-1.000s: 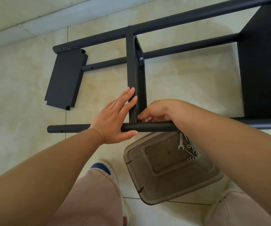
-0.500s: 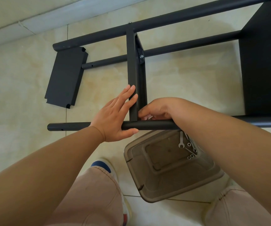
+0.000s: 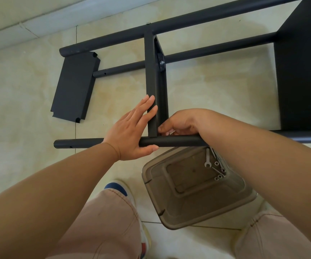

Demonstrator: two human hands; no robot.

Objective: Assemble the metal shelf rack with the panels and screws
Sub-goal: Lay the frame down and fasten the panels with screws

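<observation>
A black rack frame (image 3: 197, 21) lies on the tiled floor (image 3: 29, 156). The left hand (image 3: 132, 130) presses flat against an upright panel (image 3: 152, 86), thumb under the near tube (image 3: 169, 142). The right hand (image 3: 179, 122) curls its fingers at the panel's base. A loose panel (image 3: 74, 86) lies to the left; a plastic bin (image 3: 194, 187) holds a wrench (image 3: 207, 159) and screws (image 3: 219, 172).

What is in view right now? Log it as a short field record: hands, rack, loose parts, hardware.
left hand: left hand flat, fingers straight against the upright shelf panel, thumb under the near tube
right hand: right hand curled at the joint of panel and tube; what it pinches is hidden
rack: lying on the tiled floor, one panel fitted at right
loose panel: loose panel flat on floor, left of the rack
hardware: wrench and screws in the brown plastic bin
</observation>
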